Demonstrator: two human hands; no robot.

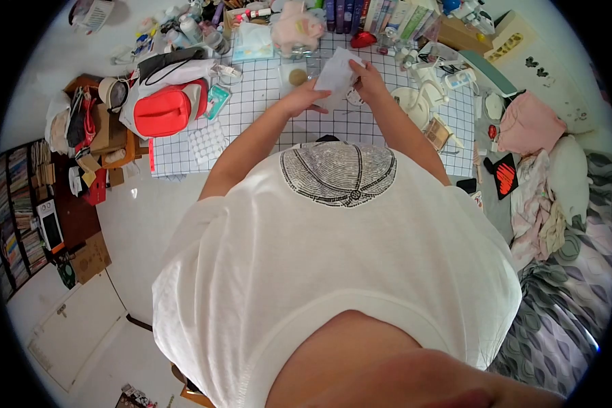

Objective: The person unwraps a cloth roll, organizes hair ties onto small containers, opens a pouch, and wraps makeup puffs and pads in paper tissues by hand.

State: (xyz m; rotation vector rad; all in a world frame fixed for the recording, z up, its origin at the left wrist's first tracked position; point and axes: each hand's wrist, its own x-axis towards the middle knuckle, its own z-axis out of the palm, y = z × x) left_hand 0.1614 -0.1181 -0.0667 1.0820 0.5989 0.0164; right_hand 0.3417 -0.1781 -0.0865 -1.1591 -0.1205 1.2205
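A thin white sheet [336, 73], paper or a flat pouch, is held tilted over the table between my two hands. My left hand [302, 100] grips its lower left edge, thumb on top and fingers beneath. My right hand [369, 81] pinches its upper right side. Left of the sheet lies a round tan thing [297, 77] on something clear and flat. A small round white item with dark marks [353, 97] lies beside my right hand, partly covered.
The table has a white grid-patterned cloth [251, 88]. Left are a red case [163, 111], a teal packet [217, 102] and a sheet of round white pieces [207, 143]. Books [404, 18], a pink plush thing [297, 28] and bottles line the back. White equipment [413, 107] stands right.
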